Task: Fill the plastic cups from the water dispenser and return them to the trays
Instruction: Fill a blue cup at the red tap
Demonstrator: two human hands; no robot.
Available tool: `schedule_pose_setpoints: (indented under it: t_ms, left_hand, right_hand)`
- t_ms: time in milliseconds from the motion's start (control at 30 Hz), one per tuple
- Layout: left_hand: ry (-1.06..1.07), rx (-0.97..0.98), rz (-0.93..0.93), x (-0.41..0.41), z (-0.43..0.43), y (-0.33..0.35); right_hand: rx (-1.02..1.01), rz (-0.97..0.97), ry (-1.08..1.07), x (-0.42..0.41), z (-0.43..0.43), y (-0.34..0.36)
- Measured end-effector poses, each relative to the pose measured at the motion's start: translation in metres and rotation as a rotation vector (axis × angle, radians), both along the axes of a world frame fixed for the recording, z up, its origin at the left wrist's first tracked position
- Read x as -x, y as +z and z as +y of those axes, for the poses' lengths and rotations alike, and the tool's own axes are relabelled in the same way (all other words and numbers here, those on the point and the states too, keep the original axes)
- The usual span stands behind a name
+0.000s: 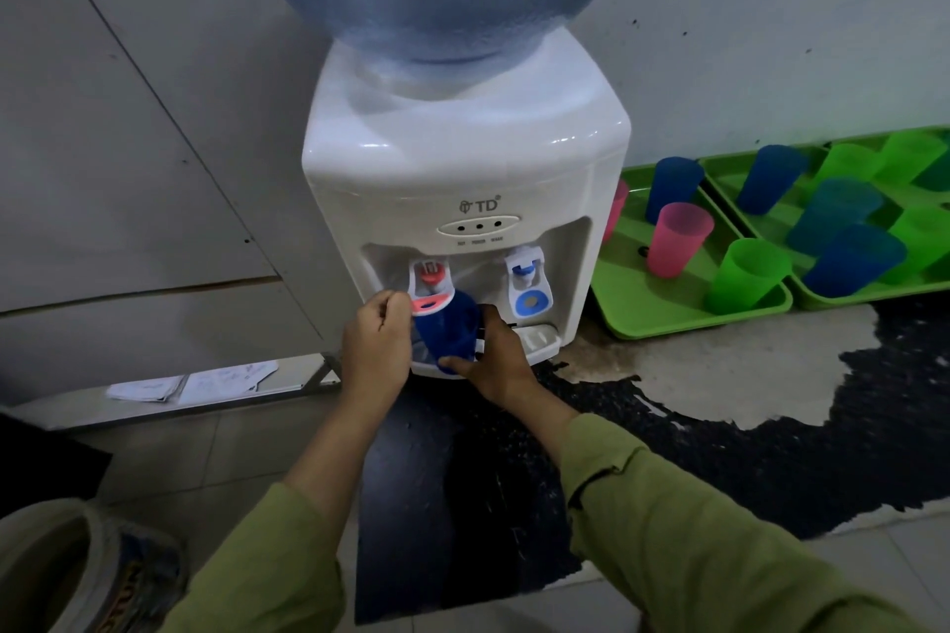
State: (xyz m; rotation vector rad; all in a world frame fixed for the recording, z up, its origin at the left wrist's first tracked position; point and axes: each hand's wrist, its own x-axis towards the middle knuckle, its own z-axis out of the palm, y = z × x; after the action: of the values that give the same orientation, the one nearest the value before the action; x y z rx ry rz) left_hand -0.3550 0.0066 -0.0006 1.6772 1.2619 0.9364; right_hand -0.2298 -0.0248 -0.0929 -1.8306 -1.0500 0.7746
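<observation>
Right now my right hand [501, 355] is wrapped round the blue cup [447, 329], thumb under its base, fingers behind. The cup sits up under the red tap [431, 272] on the left side of the water dispenser [462, 159], just above the drip tray [540, 339]. My left hand [378, 339] is curled, its fingertips on the left edge of the red lever [429, 306].

This is the fill, and the cup leans a little, so I want its mouth square under the spout and its rim tucked against the lever. I'd press steadily with the left hand, not jab. I can't see any water running from here, nor the level inside the cup, so I should go by the weight in my right hand and let go of the lever early. A brimming cup will slop on the way over. Red usually means hot, and a thin plastic wall would pass that straight to my fingers.

The green trays [694, 319] wait to the right, with pink, green and blue cups standing on them.
</observation>
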Motion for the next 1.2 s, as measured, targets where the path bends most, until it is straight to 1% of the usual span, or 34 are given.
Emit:
schedule_pose_setpoints:
  t_ms: [567,1200]
  left_hand:
    - [-0.028,0.007,-0.048,0.0021,0.0022,-0.0039]
    - [-0.069,0.021,0.012,0.0047,0.0045,-0.0013]
  right_hand:
    - [0.009,-0.017,0.022,-0.0018,0.0011,-0.0028]
    - [-0.002,-0.026,0.027,-0.0015,-0.0005,0.0011]
